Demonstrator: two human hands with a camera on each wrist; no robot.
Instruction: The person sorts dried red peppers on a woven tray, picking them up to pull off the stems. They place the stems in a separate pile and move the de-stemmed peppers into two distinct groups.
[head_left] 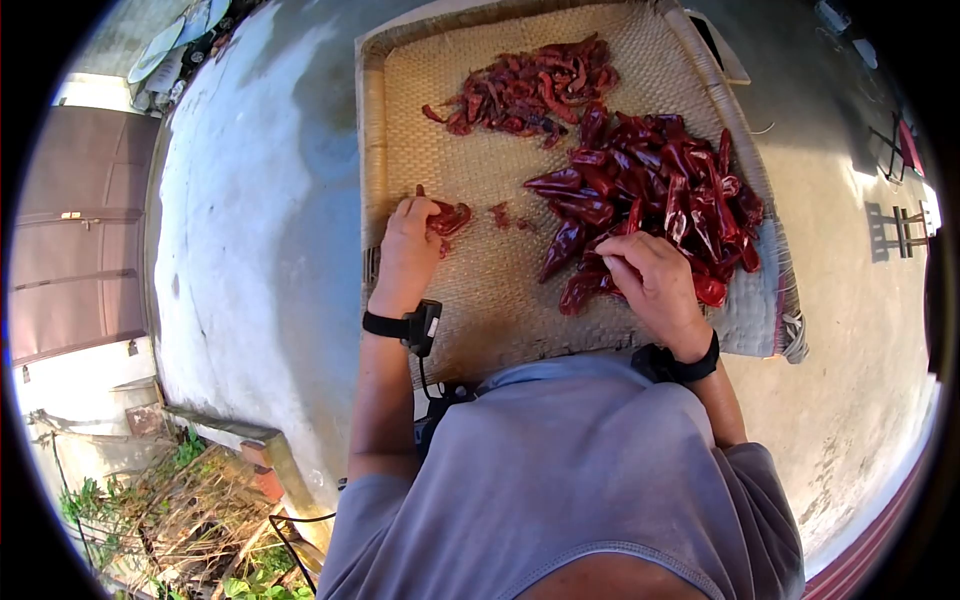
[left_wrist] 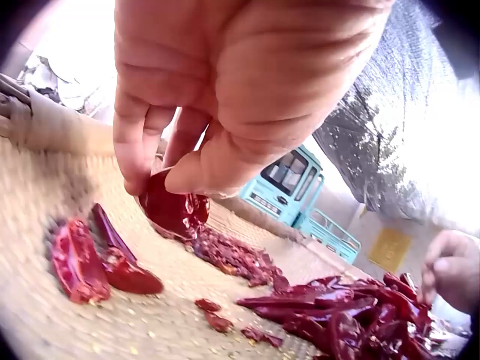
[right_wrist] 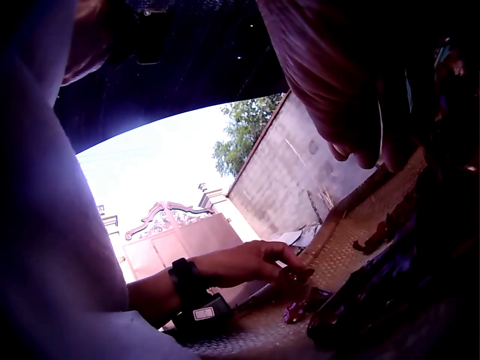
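My left hand (head_left: 407, 250) pinches a glossy dark red chili pepper (left_wrist: 169, 206) between thumb and fingers, low over the left side of the woven tray (head_left: 480, 270). Just beside it in the left wrist view lie pieces of red chili (left_wrist: 79, 262) on the weave. My right hand (head_left: 655, 285) is at the near edge of a heap of whole, shiny dried chili peppers (head_left: 650, 180), its thumb and fingertips drawn together. I cannot tell whether anything is between them; the right wrist view is dark there.
A second pile of shrivelled, torn chilies (head_left: 540, 88) lies at the tray's far side. Small chili scraps (head_left: 508, 216) sit between the hands. The tray has a raised rim (head_left: 372, 130). Beyond it stand a turquoise truck (left_wrist: 289, 187) and, farther right, a small stool (head_left: 910, 232).
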